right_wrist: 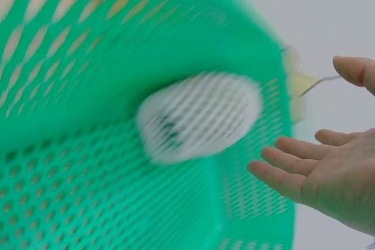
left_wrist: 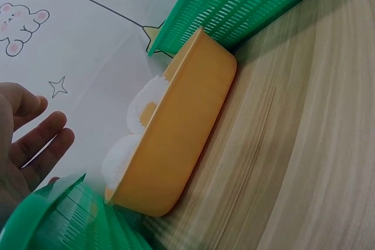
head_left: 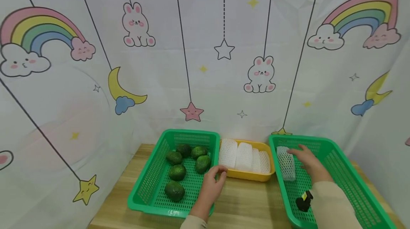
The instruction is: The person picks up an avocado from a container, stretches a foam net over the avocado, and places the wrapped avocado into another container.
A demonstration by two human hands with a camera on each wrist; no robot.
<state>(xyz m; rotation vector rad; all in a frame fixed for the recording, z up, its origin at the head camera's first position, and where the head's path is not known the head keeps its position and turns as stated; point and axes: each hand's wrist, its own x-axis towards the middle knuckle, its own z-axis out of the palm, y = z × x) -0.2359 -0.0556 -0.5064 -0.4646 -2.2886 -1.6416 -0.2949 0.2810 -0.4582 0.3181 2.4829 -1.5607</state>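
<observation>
Avocados (head_left: pixel 177 172) number 6 in left basket (head_left: pixel 153 210); right basket (head_left: pixel 323 145) holds 1 foam sleeve (head_left: pixel 286 166).

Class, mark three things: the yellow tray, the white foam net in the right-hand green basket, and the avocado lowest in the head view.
Yellow tray (left_wrist: pixel 179 139): left wrist view, on its outer side wall.
White foam net (head_left: pixel 286 166): head view, middle of its mesh.
Avocado (head_left: pixel 174 191): head view, middle of its skin.

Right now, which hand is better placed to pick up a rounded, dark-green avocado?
Likely the left hand: empty, it's by the green plastic mesh basket holding the avocados; the right hand is over the other green basket.
</observation>
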